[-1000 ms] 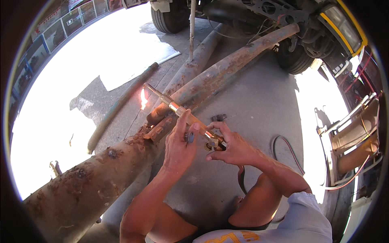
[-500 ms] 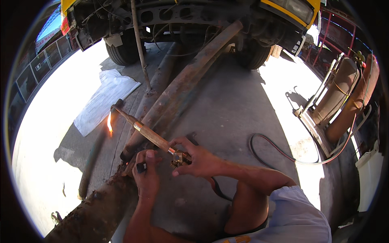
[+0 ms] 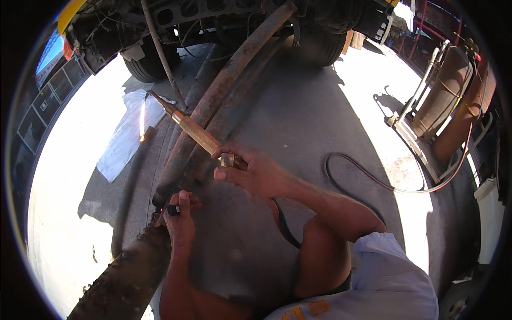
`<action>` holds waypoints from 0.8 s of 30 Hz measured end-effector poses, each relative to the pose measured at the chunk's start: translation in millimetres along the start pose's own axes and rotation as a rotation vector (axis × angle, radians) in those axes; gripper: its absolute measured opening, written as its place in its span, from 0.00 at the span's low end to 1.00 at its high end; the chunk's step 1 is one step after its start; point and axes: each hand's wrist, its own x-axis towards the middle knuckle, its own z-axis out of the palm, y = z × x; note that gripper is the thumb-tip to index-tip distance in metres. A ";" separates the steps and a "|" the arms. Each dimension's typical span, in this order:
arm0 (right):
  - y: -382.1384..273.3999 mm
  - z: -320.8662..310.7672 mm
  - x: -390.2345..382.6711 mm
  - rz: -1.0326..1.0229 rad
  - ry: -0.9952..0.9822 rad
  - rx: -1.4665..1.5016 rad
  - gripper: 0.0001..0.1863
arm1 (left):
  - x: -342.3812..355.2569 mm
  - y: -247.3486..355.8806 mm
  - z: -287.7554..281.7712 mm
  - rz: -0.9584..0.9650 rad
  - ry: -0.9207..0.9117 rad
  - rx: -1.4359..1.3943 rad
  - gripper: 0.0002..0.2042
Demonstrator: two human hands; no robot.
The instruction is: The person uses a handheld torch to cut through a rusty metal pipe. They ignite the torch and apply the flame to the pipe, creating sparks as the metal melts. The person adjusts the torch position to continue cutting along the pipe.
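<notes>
My right hand (image 3: 255,169) is wrapped round the brass valve end of a cutting torch (image 3: 198,134). Its tip points to the far left, and a thin bright flame (image 3: 142,121) streams down from it. Closer in and to the left, my left hand (image 3: 181,220) pinches a small black block-shaped object (image 3: 173,210) whose kind I cannot make out. That hand is beside the end of a thick rusty pipe (image 3: 120,280), where a tiny red glow shows. A long rusty pipe (image 3: 229,74) slants from this spot up to the truck.
The truck's exposed front frame (image 3: 181,16) spans the far side, with a thin rod (image 3: 160,53) leaning on it. A white sheet (image 3: 120,144) lies at left. Two gas cylinders (image 3: 444,96) stand on a cart at right; a red-and-black hose (image 3: 394,188) loops over the floor.
My right hand and the torch have moved farther away, widening the gap to my left hand. The flame is longer, thinner and whiter. The view has shifted slightly.
</notes>
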 end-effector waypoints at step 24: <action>98.8 -281.8 -188.5 0.283 0.664 -0.048 0.14 | -28.9 178.8 245.8 0.820 -1.184 0.684 0.16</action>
